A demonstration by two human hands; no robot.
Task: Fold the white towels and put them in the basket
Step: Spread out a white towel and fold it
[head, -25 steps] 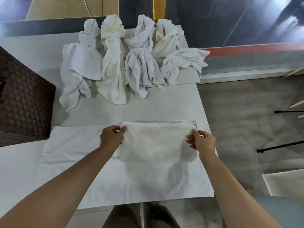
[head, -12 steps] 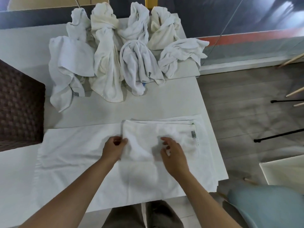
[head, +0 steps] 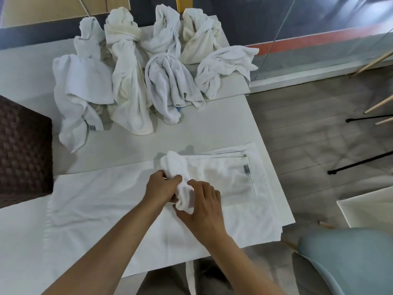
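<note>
A half-folded white towel (head: 225,177) lies on the white table (head: 212,128) in front of me, its label at the right edge. Its left end is bunched up into a roll. My left hand (head: 159,188) grips that bunched end from the left. My right hand (head: 202,205) holds the same bunch from the right, fingers curled onto the cloth. A flat white cloth (head: 95,196) is spread under the towel. Several crumpled white towels (head: 131,81) are heaped at the back of the table. The dark woven basket (head: 23,150) stands at the left edge.
A pale blue chair (head: 350,262) sits at the lower right, close to the table's corner. Black stand legs (head: 361,162) and wooden legs cross the grey floor on the right. A glass wall runs behind the table.
My right hand moved left from the towel's right edge to its left end. Both hands now gather that end into a raised bunch; before, the towel lay flat.
</note>
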